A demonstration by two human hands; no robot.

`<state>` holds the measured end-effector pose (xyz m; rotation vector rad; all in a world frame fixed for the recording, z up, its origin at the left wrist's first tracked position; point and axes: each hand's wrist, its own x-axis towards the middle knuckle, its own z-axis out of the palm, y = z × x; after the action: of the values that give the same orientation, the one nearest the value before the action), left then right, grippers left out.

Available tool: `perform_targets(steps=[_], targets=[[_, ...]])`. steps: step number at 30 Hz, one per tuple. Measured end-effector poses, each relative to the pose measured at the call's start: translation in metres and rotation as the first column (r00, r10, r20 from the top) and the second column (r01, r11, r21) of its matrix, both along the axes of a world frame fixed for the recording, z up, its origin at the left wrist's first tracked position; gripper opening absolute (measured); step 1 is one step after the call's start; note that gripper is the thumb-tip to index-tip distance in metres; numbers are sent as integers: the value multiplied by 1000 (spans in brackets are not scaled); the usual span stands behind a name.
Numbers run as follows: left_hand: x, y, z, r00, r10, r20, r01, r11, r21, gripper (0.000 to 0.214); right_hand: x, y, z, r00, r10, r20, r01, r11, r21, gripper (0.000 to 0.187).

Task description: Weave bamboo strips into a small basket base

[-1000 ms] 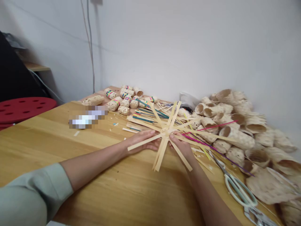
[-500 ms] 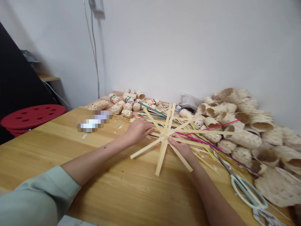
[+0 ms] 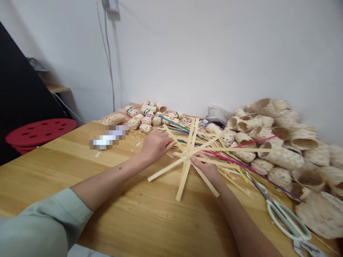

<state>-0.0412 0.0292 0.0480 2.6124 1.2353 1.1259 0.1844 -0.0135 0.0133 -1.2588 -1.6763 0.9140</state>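
Note:
Pale flat bamboo strips cross at a small woven centre and fan out like a star above the table. My right hand pinches this star just right of its centre, thumb on top and the other fingers hidden below. At the upper left of the star, my left hand has its fingers closed at a bamboo strip; the exact grip is partly hidden. Loose bamboo strips, some dyed blue-green, magenta or yellow, lie behind and under the star.
Scissors with pale green handles lie at the right. Woven bamboo tubes pile up along the right side, and smaller colour-banded ones sit at the back. A red stool stands left of the wooden table.
My left hand has shifted slightly left and up, its fingers a little more raised. My right hand and the star of strips stay nearly still, while the view has turned slightly.

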Motion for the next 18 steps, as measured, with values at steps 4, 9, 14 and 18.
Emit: perform_targets(steps=[4, 9, 14, 18], targets=[[1, -3, 11, 998, -49, -32, 51, 995, 90, 24, -5, -3, 3, 997, 8, 72, -12, 998, 61, 21], [9, -3, 5, 991, -75, -115, 81, 995, 50, 18, -12, -8, 8, 994, 45, 102, -49, 998, 38, 20], [11, -9, 6, 984, -71, -164, 71, 997, -1, 19, -14, -9, 10, 984, 76, 158, -84, 995, 44, 21], [13, -8, 3, 987, -58, -148, 56, 998, -20, 18, -15, -9, 8, 984, 101, 150, -106, 994, 26, 22]])
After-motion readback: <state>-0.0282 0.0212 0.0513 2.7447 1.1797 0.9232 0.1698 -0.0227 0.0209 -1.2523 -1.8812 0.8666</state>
